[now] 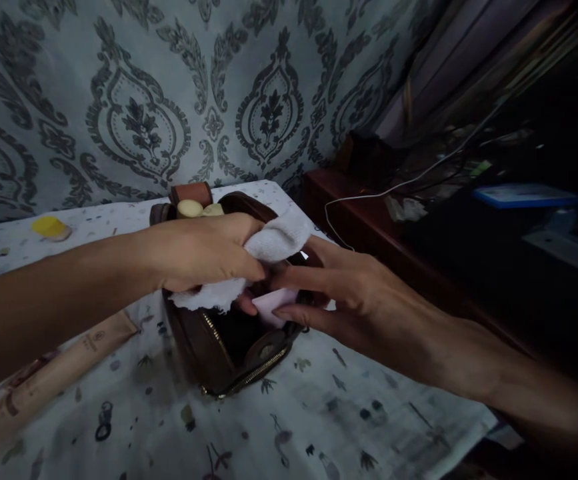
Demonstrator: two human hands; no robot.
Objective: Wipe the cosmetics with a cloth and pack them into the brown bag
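Note:
A dark brown zippered bag (pixel 193 340) lies unzipped on the white patterned cloth, its gold zipper teeth showing at the front. Over its mouth, my left hand (pixel 209 250) is closed on a white cloth (pixel 281 237), whose ragged end hangs below the palm. Reaching in from the right, my right hand (pixel 339 283) pinches a pale pink flat piece (pixel 273 307) between thumb and fingers at the bag's opening. What this piece is I cannot make out. Some fingertips are hidden by the cloth and the bag's edge.
Behind the bag are a brown leather piece (pixel 191 193) and a round pale-yellow lid (pixel 189 209). A yellow-topped object (pixel 51 227) stands at left, and a long beige tube (pixel 53 380) lies front left. At right, a dark red wooden surface (pixel 329 200) carries a white cable (pixel 393 192) and clutter.

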